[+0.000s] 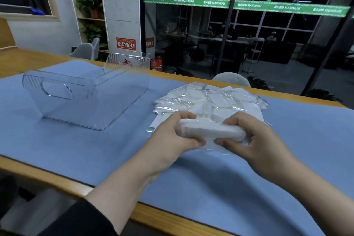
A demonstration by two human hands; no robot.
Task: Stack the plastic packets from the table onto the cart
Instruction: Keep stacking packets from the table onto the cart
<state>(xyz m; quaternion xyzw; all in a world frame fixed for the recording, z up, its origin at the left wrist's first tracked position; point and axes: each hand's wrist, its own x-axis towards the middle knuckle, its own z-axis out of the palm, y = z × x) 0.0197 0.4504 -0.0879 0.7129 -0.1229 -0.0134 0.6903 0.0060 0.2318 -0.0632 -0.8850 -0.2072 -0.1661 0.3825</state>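
A stack of white plastic packets (209,131) is held just above the blue mat (229,188). My left hand (172,138) grips its left end, fingers curled over the top and thumb underneath. My right hand (256,140) grips the right end the same way. Behind the stack, several more clear packets (212,97) lie spread in a loose pile on the mat. A clear plastic bin (86,94) with a cut-out handle stands on the mat to the left, with nothing visible inside it.
The wooden table edge (57,180) runs along the front, close to my forearms. A grey chair back (230,78) shows behind the table's far edge. A glass wall and a concrete pillar (120,15) stand beyond.
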